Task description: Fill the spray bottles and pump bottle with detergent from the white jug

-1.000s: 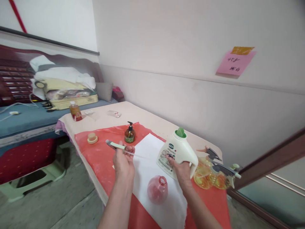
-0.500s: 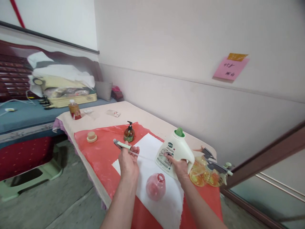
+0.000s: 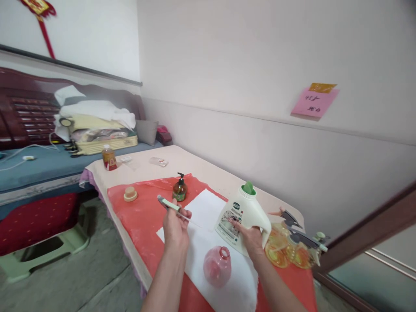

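Observation:
My left hand (image 3: 176, 223) is closed around a spray head (image 3: 169, 203), with its thin dip tube pointing right over the white cloth (image 3: 198, 242). My right hand (image 3: 250, 236) grips a pale detergent jug (image 3: 232, 214) through its handle side. The jug has no cap on and shows a green spout (image 3: 248, 188) in its mouth. Between my forearms stands a pink see-through bottle (image 3: 217, 268) with an open neck. Beyond my left hand is a dark pump bottle (image 3: 180, 189), and a beige cap (image 3: 130, 193) lies to its left.
Yellow spray bottles (image 3: 281, 247) stand at the right end of the red sheet (image 3: 146, 221). A brown liquid bottle (image 3: 109, 157) and a small clear packet (image 3: 158, 161) are farther back on the table. A red-topped stool (image 3: 42, 221) stands left, and the wall borders the table's far side.
The view has shifted, so the whole scene sits slightly lower and farther right. Both hands still hold the same things; the pink bottle stays on the cloth.

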### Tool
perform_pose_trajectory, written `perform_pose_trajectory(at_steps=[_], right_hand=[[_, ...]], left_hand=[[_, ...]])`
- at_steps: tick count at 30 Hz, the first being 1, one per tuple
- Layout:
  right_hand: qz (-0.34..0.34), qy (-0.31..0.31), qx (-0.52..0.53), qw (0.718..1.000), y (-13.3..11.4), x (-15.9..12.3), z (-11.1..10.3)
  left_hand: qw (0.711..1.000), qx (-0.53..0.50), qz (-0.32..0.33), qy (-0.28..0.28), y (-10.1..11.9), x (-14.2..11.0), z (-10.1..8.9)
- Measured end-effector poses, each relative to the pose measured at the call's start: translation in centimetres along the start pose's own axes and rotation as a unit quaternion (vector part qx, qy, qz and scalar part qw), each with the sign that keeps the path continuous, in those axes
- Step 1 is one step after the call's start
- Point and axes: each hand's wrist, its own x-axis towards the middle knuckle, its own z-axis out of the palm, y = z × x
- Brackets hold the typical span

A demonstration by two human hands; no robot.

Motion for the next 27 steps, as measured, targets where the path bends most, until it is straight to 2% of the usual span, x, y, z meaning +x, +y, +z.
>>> perform_pose_trajectory(at_steps=[3,13,17,21,27], right_hand=[[0.012,-0.02,0.024,0.999,0.1,0.3,-0.1],[0.034,-0.017,0.07,0.997,-0.6,0.6,-0.7],[0.037,-0.011,0.06,0.997,-0.6,0.5,-0.7],[0.033,-0.02,0.049,0.998,-0.2,0.7,-0.5],[0.039,-0.001,0.028,0.999,1.2,1.2,0.0]], left_hand=[[0.999,0.027,-0.011,-0.022,-0.4,-0.8,-0.2],[0.995,0.042,-0.049,-0.08,-1.6,-3.9,0.4],[0.994,0.039,-0.048,-0.089,-2.6,-3.1,-0.3],[0.996,0.043,-0.065,-0.034,-3.8,-1.2,-1.6],[0.996,0.034,-0.08,-0.013,-3.4,0.6,-2.1]])
